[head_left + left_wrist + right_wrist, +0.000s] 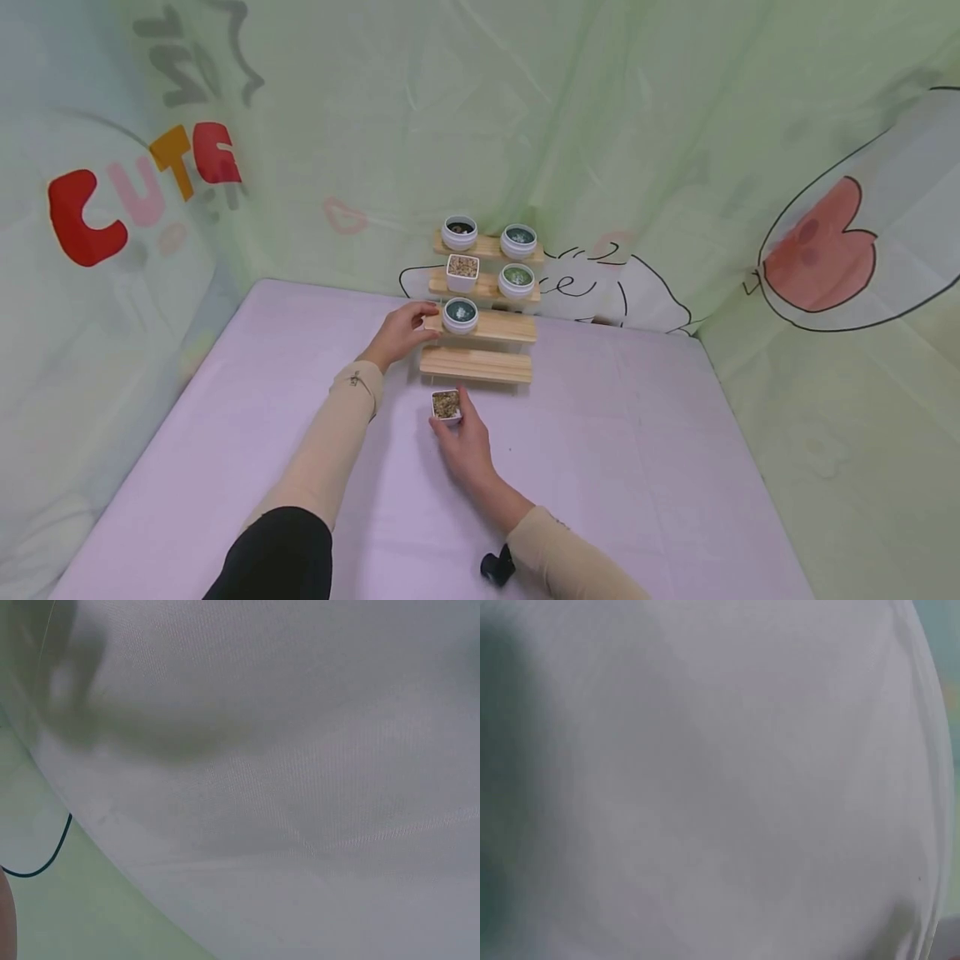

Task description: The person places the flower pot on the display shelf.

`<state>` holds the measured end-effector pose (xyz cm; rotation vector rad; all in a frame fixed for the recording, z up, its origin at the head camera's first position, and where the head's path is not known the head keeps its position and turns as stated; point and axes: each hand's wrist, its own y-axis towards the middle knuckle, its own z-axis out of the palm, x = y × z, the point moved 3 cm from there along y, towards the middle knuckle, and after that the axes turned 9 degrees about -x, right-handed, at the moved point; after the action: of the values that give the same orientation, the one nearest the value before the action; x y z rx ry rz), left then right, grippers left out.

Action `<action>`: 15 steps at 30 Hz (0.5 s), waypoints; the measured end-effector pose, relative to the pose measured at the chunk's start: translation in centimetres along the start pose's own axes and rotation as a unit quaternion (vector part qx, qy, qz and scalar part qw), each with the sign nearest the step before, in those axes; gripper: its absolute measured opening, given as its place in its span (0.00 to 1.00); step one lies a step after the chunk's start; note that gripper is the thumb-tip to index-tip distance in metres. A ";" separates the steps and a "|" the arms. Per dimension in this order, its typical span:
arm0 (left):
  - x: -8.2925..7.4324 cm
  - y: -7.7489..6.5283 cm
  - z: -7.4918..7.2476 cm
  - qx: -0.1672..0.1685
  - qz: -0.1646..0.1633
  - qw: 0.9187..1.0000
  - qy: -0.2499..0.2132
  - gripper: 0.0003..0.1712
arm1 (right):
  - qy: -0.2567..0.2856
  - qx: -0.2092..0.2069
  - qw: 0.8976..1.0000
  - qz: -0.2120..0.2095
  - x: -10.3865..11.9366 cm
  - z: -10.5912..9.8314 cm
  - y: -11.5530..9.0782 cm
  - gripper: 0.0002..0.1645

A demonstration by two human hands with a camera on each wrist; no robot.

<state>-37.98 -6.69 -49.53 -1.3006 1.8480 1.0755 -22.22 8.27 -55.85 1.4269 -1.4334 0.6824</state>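
In the head view a tiered wooden stand (498, 327) holds small white pots. My left hand (401, 333) is at the left end of its third plank from the top, thumb and fingers about the plank's end. Right beside those fingertips sits a round white pot with dark blue-green contents (460, 315). In front of the stand, my right hand (470, 446) grips a small square white pot of brownish grains (446, 405) between thumb and fingers. Neither wrist view shows the pots; only a sliver of skin appears at the left wrist view's edge.
On the upper planks stand a dark-filled round pot (459, 232), a blue-grey one (518, 241), a square pot of pale grains (462, 272) and a green-filled pot (517, 280). The lowest plank (476, 365) is bare. A black object (497, 567) lies near my right sleeve.
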 end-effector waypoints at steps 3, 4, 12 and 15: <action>-0.1 0.0 -0.1 -0.001 0.003 1.000 -0.002 0.25 | 0.009 -0.003 1.000 0.006 0.3 -0.7 0.6 0.45; -0.2 0.0 -0.1 -0.001 0.005 1.000 -0.001 0.25 | 0.010 -0.004 1.000 0.007 0.4 -0.9 0.9 0.45; -0.3 0.0 -0.2 0.002 0.005 1.000 0.000 0.25 | 0.018 0.002 1.000 0.009 1.0 -2.6 1.7 0.46; -0.2 -0.1 -0.2 0.003 0.005 1.000 0.002 0.25 | 0.021 0.004 1.000 0.020 1.2 -3.2 2.0 0.47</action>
<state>-37.86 -6.75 -49.25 -1.2916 1.8609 1.0743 -23.15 10.92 -53.08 1.3849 -1.4321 0.7390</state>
